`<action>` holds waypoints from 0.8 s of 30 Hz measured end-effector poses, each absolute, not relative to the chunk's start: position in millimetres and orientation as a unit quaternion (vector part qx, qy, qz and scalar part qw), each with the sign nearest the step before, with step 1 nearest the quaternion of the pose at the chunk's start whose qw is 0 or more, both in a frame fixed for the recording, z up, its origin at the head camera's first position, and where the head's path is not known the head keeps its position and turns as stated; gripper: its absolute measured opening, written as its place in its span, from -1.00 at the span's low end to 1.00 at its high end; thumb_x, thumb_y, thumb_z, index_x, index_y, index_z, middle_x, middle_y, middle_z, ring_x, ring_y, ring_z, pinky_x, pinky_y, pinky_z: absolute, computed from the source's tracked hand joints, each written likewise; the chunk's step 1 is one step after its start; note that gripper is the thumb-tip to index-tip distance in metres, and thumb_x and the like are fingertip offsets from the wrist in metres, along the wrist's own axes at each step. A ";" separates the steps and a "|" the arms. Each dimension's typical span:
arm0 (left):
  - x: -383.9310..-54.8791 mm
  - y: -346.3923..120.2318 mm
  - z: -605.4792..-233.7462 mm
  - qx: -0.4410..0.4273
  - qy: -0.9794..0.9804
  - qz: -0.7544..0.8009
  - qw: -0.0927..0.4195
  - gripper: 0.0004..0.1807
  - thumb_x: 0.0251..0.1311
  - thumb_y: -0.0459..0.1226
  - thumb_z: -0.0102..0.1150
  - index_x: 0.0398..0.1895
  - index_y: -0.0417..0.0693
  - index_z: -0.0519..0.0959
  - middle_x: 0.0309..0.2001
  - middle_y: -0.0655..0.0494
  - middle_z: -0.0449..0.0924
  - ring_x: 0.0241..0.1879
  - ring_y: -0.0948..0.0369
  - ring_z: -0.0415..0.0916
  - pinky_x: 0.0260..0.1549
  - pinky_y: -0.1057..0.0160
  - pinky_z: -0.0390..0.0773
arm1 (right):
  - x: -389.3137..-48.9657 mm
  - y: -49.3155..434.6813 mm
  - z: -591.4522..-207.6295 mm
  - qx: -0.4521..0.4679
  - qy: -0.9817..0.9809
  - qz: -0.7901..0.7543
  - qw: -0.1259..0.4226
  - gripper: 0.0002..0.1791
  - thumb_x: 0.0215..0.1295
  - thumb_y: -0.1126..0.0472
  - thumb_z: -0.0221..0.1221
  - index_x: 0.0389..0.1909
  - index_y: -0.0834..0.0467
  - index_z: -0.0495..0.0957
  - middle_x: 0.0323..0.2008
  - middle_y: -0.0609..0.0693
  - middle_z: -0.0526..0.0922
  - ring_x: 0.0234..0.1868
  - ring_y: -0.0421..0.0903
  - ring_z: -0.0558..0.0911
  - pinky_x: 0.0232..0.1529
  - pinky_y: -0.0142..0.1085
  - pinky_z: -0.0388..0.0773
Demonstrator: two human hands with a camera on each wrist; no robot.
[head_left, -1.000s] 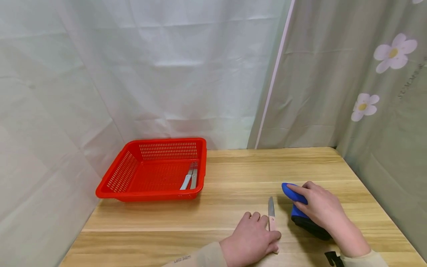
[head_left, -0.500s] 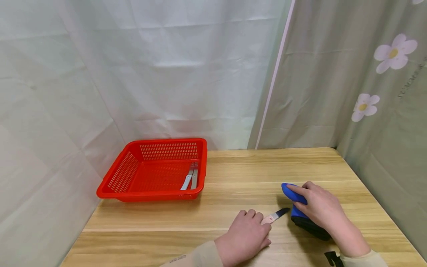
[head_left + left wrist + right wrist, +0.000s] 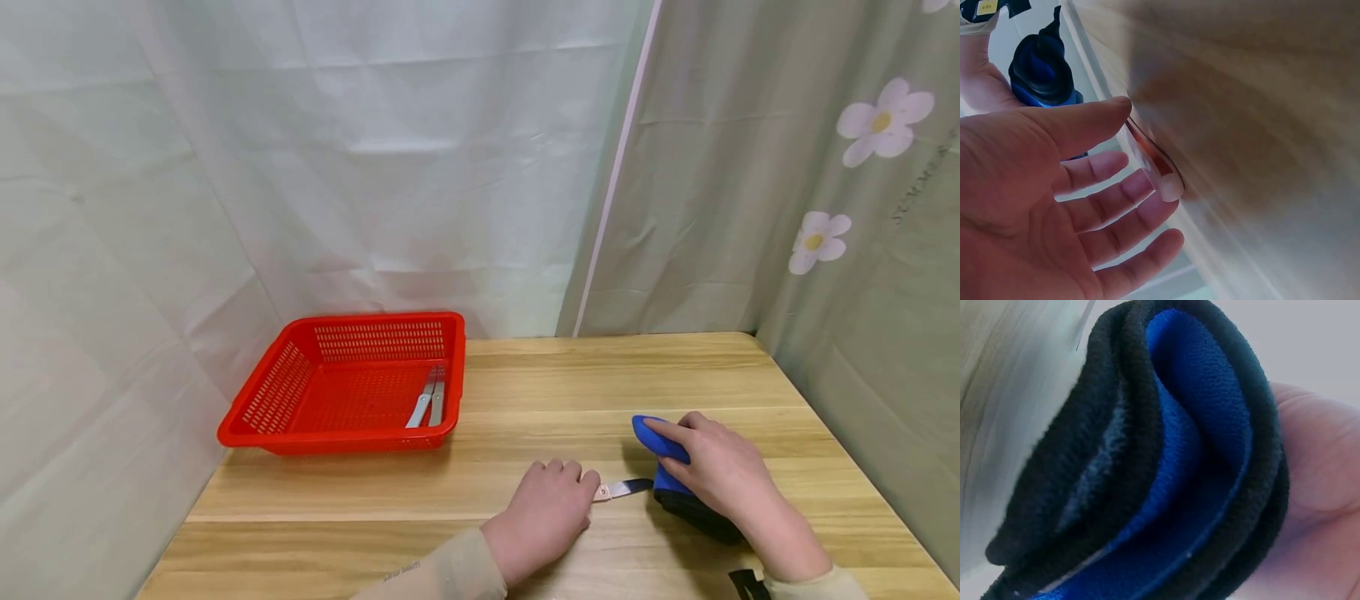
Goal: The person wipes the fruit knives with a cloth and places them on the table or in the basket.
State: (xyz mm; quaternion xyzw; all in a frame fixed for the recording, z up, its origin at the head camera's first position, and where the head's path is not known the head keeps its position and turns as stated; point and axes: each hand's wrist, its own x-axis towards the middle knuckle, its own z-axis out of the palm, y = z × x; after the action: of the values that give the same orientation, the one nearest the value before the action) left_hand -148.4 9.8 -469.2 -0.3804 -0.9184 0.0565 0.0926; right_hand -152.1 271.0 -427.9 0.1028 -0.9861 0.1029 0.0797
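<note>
A small table knife (image 3: 618,490) with a pale pink handle lies low over the wooden table, its blade pointing right. My left hand (image 3: 546,515) holds the handle loosely between thumb and curled fingers; in the left wrist view the handle end (image 3: 1171,186) shows by the fingertips. The blade tip comes right up to a folded blue cloth (image 3: 660,439) with a thick black edge. My right hand (image 3: 723,467) grips this cloth from above, thumb and fingers around its upper fold. In the right wrist view the cloth's layered folds (image 3: 1204,406) fill most of the picture.
A red plastic basket (image 3: 360,443) stands at the back left, with two forks (image 3: 429,402) lying in its right side. Pale curtains (image 3: 450,167) hang behind the table and along both sides. The table (image 3: 555,392) ends at the curtains.
The knife has swung clockwise, from pointing away to pointing right at the cloth. My left hand has shifted left and slightly away from me. The right hand and cloth stay nearly still.
</note>
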 end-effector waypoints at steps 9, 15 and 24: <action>-154.6 13.2 -471.9 -0.382 -0.914 0.063 0.120 -0.79 0.35 -0.11 0.50 -0.24 0.08 0.62 -0.40 0.20 0.51 -0.42 0.25 0.49 -0.46 0.25 0.40 | -150.4 272.2 -428.7 0.099 -0.986 0.107 0.080 -0.38 0.26 0.12 0.61 0.36 -0.04 0.73 -0.16 0.02 0.64 -0.29 -0.05 0.61 -0.39 -0.08 0.54; -156.1 13.7 -468.7 -0.368 -0.923 0.066 0.091 -0.88 0.38 -0.19 0.44 -0.26 0.01 0.67 -0.41 0.16 0.49 -0.43 0.25 0.46 -0.44 0.24 0.46 | -150.3 272.2 -429.5 0.100 -0.986 0.106 0.083 -0.38 0.25 0.12 0.61 0.35 -0.04 0.74 -0.17 0.00 0.63 -0.30 -0.06 0.60 -0.39 -0.08 0.54; -159.6 -2.2 -460.5 -0.343 -0.936 0.015 0.079 -0.88 0.40 -0.23 0.41 -0.19 -0.06 0.67 -0.38 0.12 0.48 -0.46 0.21 0.46 -0.42 0.21 0.53 | -149.2 268.3 -427.0 0.106 -0.984 0.104 0.094 -0.37 0.25 0.13 0.61 0.37 -0.05 0.73 -0.12 0.01 0.66 -0.25 -0.04 0.65 -0.38 -0.06 0.57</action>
State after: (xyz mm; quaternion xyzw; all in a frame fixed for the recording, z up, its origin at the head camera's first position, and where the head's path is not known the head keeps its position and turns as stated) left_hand -159.6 -2.2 -460.5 -0.3432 -0.9358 0.0147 0.0792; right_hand -149.2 268.3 -427.0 0.1056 -0.9845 0.1044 0.0938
